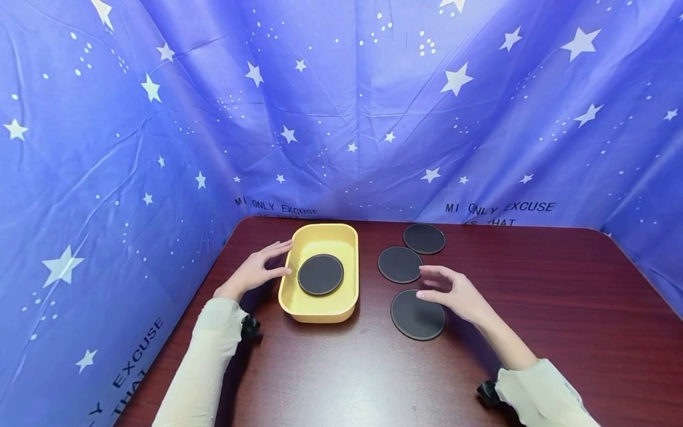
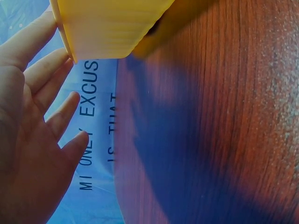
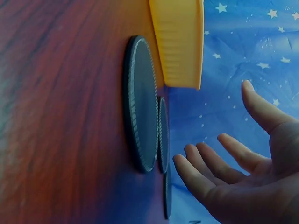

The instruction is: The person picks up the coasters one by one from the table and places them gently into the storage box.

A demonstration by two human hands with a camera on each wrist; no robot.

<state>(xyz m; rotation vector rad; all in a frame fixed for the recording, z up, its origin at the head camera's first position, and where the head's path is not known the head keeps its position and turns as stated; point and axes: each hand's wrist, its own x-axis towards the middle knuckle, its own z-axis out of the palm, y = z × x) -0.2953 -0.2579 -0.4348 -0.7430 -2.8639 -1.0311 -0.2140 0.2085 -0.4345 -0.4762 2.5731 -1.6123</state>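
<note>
A yellow rectangular container (image 1: 318, 318) stands on the table, with one round black coaster (image 1: 321, 274) lying inside it. My left hand (image 1: 259, 270) is at the container's left side, thumb and fingertips right at the rim, fingers fairly straight. In the left wrist view the fingers (image 2: 49, 70) meet the container's edge. My right hand (image 1: 456, 292) hovers over the nearest coaster (image 1: 418, 317) on the table, fingers loosely bent and thumb apart. The right wrist view shows nothing between the thumb and fingers of that hand (image 3: 233, 172).
Two more black coasters lie farther back, a middle one (image 1: 399, 265) and a far one (image 1: 424, 238), their edges close together. The dark red wooden table (image 1: 560, 296) reaches to a blue curtain (image 1: 352, 107) with white stars at the back and left.
</note>
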